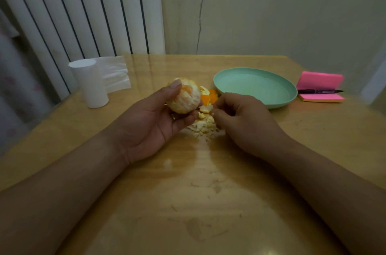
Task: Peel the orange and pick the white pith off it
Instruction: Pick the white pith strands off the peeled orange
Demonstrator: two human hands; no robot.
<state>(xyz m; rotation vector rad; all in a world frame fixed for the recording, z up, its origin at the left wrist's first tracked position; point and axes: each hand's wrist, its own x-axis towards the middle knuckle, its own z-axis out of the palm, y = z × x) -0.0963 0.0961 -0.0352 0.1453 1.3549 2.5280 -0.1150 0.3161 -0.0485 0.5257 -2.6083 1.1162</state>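
My left hand (150, 121) grips the orange (184, 97) above the table, thumb on top and fingers curled beneath. The fruit is peeled and pale, with white pith over its segments. My right hand (240, 116) hovers just right of it, over a heap of peel and pith scraps (205, 126). Its fingers are curled with the fingertips pressed together near a small pale scrap; whether they pinch it I cannot tell. Brighter orange peel pieces (208, 98) lie behind the heap.
A green plate (261, 87) sits at the back right of the wooden table (188, 192). Pink sticky notes (320, 82) with a black pen (319, 91) lie beyond it. A white tissue roll (90, 84) stands at the back left, a sheet trailing.
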